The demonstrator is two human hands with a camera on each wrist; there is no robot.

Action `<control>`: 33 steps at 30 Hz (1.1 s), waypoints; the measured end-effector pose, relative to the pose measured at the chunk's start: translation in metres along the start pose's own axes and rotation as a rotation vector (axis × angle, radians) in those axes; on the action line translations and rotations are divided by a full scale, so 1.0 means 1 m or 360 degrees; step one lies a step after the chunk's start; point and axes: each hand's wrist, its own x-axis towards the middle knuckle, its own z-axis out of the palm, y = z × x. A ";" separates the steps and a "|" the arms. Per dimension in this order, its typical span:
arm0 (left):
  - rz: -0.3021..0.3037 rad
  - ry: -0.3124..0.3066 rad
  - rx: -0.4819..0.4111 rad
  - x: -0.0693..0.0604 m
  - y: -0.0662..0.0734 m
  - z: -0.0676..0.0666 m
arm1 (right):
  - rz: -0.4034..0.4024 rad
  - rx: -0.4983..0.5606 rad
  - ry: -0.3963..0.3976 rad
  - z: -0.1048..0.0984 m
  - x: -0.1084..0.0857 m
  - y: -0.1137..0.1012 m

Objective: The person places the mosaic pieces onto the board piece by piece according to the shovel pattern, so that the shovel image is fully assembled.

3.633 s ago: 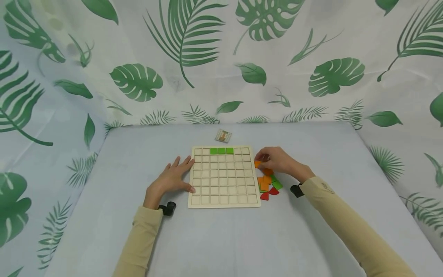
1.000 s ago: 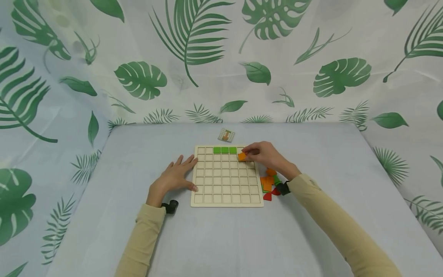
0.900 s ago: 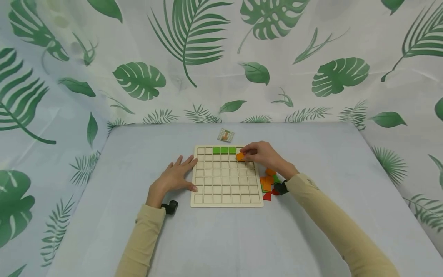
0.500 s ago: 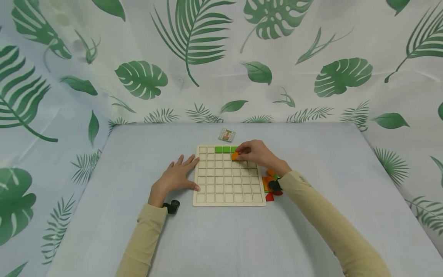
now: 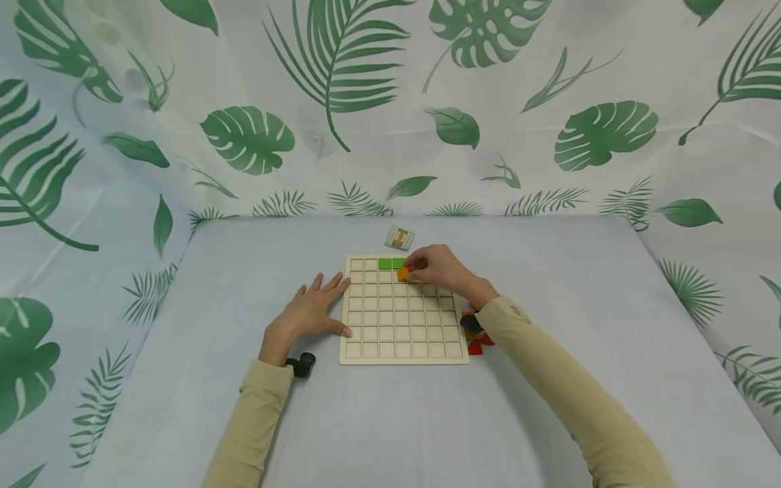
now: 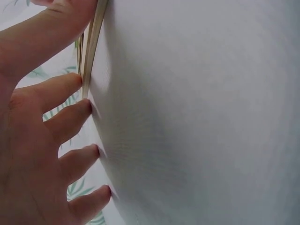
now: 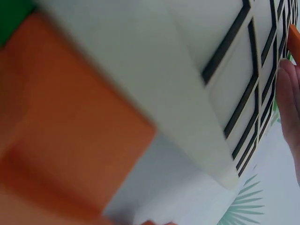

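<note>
A pale wooden grid board (image 5: 393, 359) lies flat on the table. My right hand (image 5: 441, 266) pinches an orange square tile (image 5: 403, 274) over the second row, near the middle column. Green square tiles (image 5: 386, 263) sit in the top row; the right hand hides part of that row. My left hand (image 5: 308, 315) rests with spread fingers at the board's left edge, thumb on its rim. In the left wrist view, straight fingers (image 6: 77, 161) reach the table beside the board's edge. The right wrist view shows the held orange tile (image 7: 294, 44) at its right edge.
Loose orange, green and red pieces (image 5: 475, 348) lie against the board's right side, partly hidden by the right wrist and its black camera (image 5: 471, 323). A small pattern card (image 5: 399, 237) lies beyond the board. A leaf-printed cloth (image 5: 366, 149) hangs behind.
The right hand picked the orange tile from the pile at the right and carried it leftward over the board's second row. The left hand keeps its place at the board's edge.
</note>
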 end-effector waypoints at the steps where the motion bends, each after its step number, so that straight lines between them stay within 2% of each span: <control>1: 0.0003 0.0000 -0.0001 0.000 0.000 0.000 | -0.0010 -0.0009 0.0002 0.001 0.001 0.000; 21: -0.0008 -0.0016 -0.0017 0.002 -0.002 0.000 | -0.0089 -0.0107 -0.0018 0.004 0.012 -0.008; 33: -0.0002 -0.0015 -0.0035 0.001 -0.002 -0.001 | -0.0109 -0.0212 -0.0041 0.005 0.010 -0.013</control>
